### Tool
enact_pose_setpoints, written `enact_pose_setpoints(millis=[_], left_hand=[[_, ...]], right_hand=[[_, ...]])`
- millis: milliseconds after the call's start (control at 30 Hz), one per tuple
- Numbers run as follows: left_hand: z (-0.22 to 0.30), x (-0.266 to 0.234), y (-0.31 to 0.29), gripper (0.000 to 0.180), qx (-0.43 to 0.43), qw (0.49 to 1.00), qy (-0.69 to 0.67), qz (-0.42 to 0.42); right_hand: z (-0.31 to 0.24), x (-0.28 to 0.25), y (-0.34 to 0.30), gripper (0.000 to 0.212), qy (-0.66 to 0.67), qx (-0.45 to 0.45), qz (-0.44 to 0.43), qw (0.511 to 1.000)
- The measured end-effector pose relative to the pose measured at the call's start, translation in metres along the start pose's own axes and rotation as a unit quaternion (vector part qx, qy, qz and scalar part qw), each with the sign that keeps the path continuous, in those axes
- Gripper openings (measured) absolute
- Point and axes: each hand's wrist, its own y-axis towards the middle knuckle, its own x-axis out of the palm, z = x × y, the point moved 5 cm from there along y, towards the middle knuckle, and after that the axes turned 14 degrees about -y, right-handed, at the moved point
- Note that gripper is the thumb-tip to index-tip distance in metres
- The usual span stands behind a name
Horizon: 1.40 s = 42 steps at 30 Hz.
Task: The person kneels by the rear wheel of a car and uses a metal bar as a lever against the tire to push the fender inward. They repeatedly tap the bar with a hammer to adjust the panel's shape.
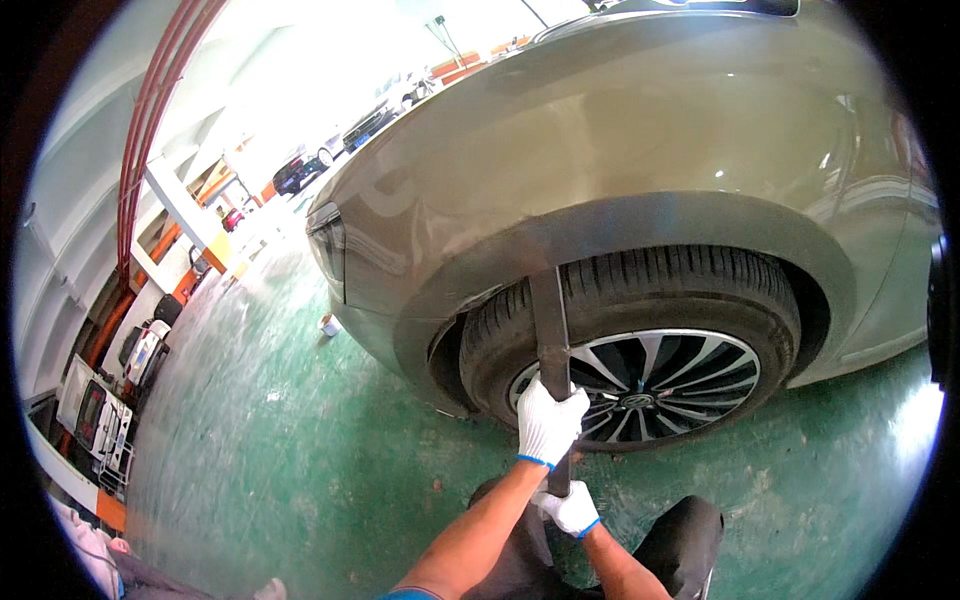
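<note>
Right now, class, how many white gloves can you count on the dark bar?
2: one on the left hand, partway up the bar; one on the right hand, below it, near the bar's lower end. Neither is hidden.

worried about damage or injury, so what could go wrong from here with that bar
A slip of the bar, whose far end is at the wheel arch, might mark the arch. The bar also crosses in front of the tyre and spoked rim, and could scuff them. The left hand, gripping beside the rim in this view, might get knocked.
</note>
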Motion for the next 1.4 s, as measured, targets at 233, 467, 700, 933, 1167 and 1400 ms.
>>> enact_pose_setpoints(millis=[233,467,700,933,1167,1400], left_hand=[[0.002,0.012,-0.006,0.017,-0.002,0.999,-0.043,-0.011],[0.0,0.02,-0.003,0.017,0.028,0.998,-0.054,-0.012],[0.0,0.018,-0.004,0.016,0.004,0.997,-0.081,-0.02],[0.008,0.016,-0.004,0.019,0.001,0.998,-0.058,-0.012],[0.001,0.012,0.0,0.019,0.0,0.998,-0.062,-0.034],[-0.002,0.007,0.004,0.02,-0.005,0.998,-0.055,-0.036]], right_hand=[[-0.005,-0.016,-0.018,0.017,0.004,0.035,0.005,0.999],[-0.01,-0.036,-0.019,0.019,-0.119,0.01,0.031,0.992],[-0.013,-0.031,-0.017,0.023,-0.011,-0.002,-0.037,0.999],[-0.002,-0.03,-0.005,0.021,-0.034,0.019,-0.08,0.996],[0.031,-0.022,0.015,0.019,-0.053,-0.015,-0.008,0.998],[0.025,-0.013,0.012,0.021,-0.057,0.002,-0.024,0.998]])
